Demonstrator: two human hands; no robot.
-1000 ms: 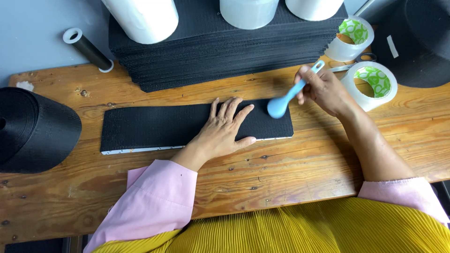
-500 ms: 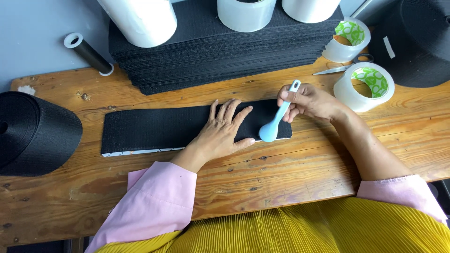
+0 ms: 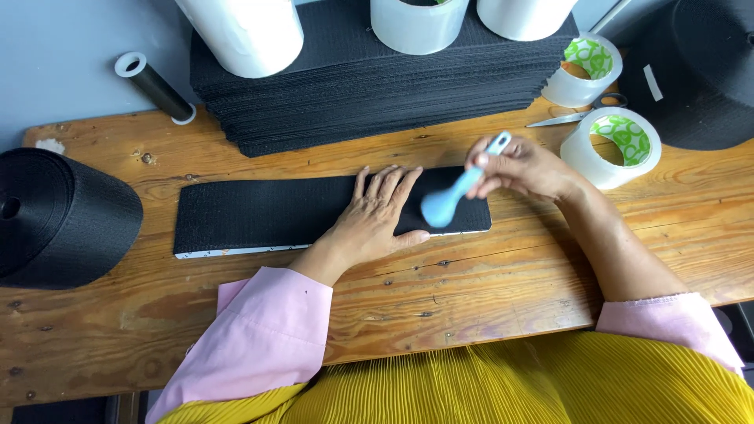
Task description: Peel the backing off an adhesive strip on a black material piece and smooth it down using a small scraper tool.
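Note:
A long black fabric strip [image 3: 267, 213] lies flat on the wooden table [image 3: 487, 290]. My left hand [image 3: 377, 216] presses palm down on the strip's right half, fingers spread. My right hand [image 3: 522, 167] grips a light blue tool with a rounded end [image 3: 448, 202] by its handle. The tool's rounded end hovers over or touches the strip's right end, just right of my left fingers. The tool looks blurred.
A tall stack of black fabric pieces [image 3: 377, 94] sits behind the strip, with white rolls [image 3: 243, 31] on top. Two tape rolls [image 3: 620, 145] and scissors [image 3: 577, 114] lie at the right. Large black webbing rolls [image 3: 59, 220] stand at the left and far right.
My right hand has carried the blue tool leftward and nearer, from beside the tape rolls onto the strip's right end. My left hand has stayed flat on the strip.

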